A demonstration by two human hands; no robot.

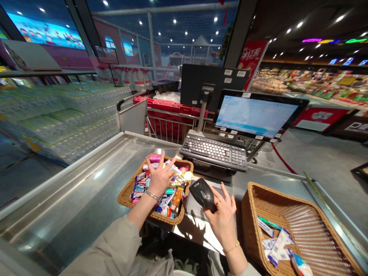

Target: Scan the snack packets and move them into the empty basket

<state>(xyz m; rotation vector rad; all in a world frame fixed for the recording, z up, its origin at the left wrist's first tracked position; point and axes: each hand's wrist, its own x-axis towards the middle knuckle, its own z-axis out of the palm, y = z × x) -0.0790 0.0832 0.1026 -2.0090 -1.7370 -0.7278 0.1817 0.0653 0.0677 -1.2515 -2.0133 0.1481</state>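
Observation:
My left hand (pixel 160 177) hovers with fingers spread over a wicker basket (pixel 126 193) full of several small colourful snack packets (pixel 169 195); it holds nothing. My right hand (pixel 222 214) grips a black handheld barcode scanner (pixel 202 192) by its handle, with the scanner head pointing left toward that basket. A second, larger wicker basket (pixel 290 207) stands to the right of my right hand and holds a few packets (pixel 277 245) at its near end.
A steel checkout counter (pixel 86 191) runs to the left. Behind the baskets sit a keyboard (pixel 214 151), a touchscreen (pixel 255 115) and a rear-facing display (pixel 212 82). A shopping cart with red crates (pixel 169 111) and stacked water bottles (pixel 57 119) lie beyond.

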